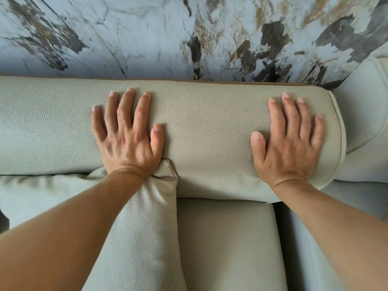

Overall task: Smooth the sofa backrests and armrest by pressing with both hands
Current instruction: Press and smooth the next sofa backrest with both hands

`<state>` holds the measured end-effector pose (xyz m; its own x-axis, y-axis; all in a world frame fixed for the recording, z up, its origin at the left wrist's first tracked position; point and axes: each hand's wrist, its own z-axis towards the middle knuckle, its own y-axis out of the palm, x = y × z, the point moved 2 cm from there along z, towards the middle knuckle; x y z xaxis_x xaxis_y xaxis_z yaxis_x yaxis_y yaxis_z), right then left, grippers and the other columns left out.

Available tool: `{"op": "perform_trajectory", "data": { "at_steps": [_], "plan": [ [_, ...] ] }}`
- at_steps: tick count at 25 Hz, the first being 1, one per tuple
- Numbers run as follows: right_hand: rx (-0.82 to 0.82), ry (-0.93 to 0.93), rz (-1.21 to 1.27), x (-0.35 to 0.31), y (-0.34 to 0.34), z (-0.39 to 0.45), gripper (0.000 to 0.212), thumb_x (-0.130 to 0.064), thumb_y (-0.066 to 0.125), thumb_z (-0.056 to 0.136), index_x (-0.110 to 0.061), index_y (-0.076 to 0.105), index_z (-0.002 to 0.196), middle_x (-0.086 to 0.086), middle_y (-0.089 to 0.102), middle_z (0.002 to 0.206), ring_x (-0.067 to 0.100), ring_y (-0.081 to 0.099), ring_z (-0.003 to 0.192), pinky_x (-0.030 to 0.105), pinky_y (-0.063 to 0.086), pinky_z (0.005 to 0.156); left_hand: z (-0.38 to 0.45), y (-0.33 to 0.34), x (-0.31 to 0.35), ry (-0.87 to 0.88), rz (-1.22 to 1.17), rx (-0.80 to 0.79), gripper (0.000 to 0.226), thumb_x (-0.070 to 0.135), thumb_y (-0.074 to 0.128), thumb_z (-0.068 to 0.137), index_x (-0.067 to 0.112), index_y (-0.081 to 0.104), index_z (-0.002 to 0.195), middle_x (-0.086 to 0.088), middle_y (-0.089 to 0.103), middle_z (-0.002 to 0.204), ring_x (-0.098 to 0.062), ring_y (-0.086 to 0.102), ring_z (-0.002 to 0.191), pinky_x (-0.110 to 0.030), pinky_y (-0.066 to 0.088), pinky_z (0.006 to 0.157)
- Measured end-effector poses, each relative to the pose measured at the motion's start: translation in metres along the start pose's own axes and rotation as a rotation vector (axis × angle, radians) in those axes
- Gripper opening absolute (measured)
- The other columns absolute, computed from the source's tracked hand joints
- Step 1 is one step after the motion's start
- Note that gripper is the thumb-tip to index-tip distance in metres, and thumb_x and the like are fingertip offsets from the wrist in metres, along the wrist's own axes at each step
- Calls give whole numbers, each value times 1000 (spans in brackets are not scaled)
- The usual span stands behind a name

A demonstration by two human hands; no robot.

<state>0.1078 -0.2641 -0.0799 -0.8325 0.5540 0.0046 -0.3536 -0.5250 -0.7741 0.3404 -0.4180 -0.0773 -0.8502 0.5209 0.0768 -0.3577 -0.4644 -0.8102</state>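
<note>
A pale grey-green pebbled leather backrest [205, 122] runs across the middle of the view, seen from above. My left hand [128, 135] lies flat on its top left of centre, fingers spread and pointing at the wall. My right hand [289, 139] lies flat the same way close to the backrest's piped right end. Both palms touch the leather and hold nothing. A loose cushion [144, 217] of the same leather sits under my left forearm, its corner tucked against the backrest.
A marbled wall [189, 34] stands directly behind the backrest. The seat cushion [226, 238] lies below, with a dark gap to its right. Another pale sofa section [365, 114] adjoins at the right.
</note>
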Motion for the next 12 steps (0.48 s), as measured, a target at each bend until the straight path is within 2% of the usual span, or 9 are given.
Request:
{"op": "perform_trajectory", "data": {
  "at_steps": [12],
  "plan": [
    [27,-20,24,1,19,21,65,-55,15,96,-20,32,147,6,37,153,27,26,144,51,15,116,16,15,2,-22,1,24,63,55,15,94,24,36,146,-7,40,149,-32,29,141,-54,14,115]
  ]
}}
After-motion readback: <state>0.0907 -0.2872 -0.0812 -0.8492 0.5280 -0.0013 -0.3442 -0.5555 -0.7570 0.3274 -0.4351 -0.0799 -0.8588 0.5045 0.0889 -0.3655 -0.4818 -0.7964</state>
